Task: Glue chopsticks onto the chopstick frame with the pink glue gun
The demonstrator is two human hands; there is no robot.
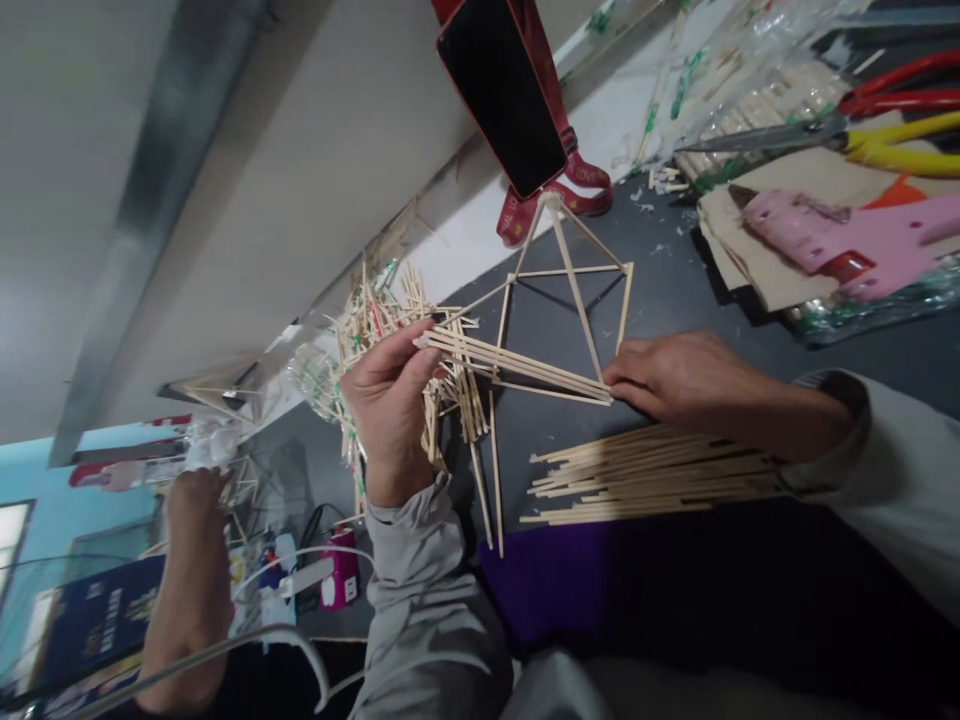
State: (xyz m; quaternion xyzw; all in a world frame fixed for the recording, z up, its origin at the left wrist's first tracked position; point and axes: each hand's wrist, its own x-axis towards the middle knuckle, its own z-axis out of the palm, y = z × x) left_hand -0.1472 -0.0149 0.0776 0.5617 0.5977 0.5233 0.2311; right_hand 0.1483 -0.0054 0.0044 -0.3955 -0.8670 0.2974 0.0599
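Observation:
A frame of thin wooden sticks (568, 270) with a pointed, whitish top joint stands on the dark grey table. My left hand (394, 410) pinches the whitish end where several sticks meet, at the left of the frame. Those sticks (525, 366) run side by side toward the right, and the fingertips of my right hand (667, 380) close on their other end, at the lower right corner of the frame. Loose sticks (645, 475) lie in a row below my right hand. A tangled pile of sticks (457, 400) is behind my left hand.
A phone (502, 95) with a red strap stands behind the frame. Scissors (810, 132) and a pink glue gun (847, 235) lie at the upper right. At the left, another person's arm (187, 590) reaches toward more stick frames, near a magenta box (340, 570).

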